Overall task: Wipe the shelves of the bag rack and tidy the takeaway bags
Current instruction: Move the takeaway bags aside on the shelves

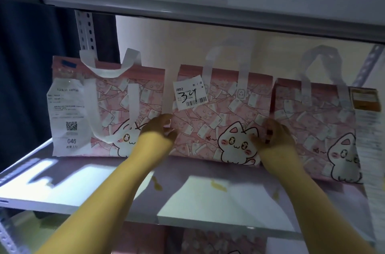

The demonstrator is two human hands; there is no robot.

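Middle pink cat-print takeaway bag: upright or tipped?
Upright: the middle pink cat-print takeaway bag stands on its base on the white shelf, white handles pointing up.

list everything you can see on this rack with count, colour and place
glossy white shelf board: one, white, holds the bags
pink cat-print takeaway bags with white strap handles: three, pink, in a row on it
long printed paper receipts: two, white, on left and right bags
small barcode label marked 34: one, white, on middle bag
yellowish stains: few, yellow, shelf front
left hand: one, grips middle bag's left edge
right hand: one, grips its right edge
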